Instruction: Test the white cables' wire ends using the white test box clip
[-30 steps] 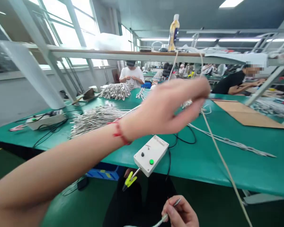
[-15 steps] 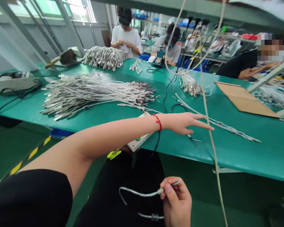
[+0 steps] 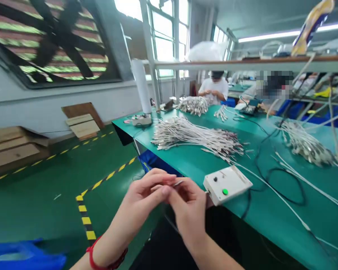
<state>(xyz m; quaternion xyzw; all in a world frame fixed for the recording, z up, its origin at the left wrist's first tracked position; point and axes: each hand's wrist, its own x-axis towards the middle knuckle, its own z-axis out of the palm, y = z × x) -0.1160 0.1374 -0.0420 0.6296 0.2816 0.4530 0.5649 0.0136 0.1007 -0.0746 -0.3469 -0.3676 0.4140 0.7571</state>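
Note:
My left hand [image 3: 145, 198], with a red cord bracelet at the wrist, meets my right hand [image 3: 189, 212] over my lap, in front of the table edge. The fingers of both hands are closed together around a thin cable [image 3: 179, 183]. A short grey end of it shows above my right fingers; the rest is mostly hidden. Just right of my right hand, a white box [image 3: 228, 183] with a green button sits at the table's edge. Behind it a large bundle of white cables [image 3: 191, 137] lies on the green table [image 3: 183, 165].
Loose cables [image 3: 273, 187] run over the table to the right, near another cable bundle [image 3: 307, 144]. A co-worker [image 3: 214, 90] sits at the far side. Cardboard [image 3: 17, 146] lies at the left wall under a large fan [image 3: 56, 37]. A blue object [image 3: 25, 255] is at lower left.
The view has swung left. My left hand, stretched open over the table before, has come back to my right hand, and both now close on the cable that my right hand held.

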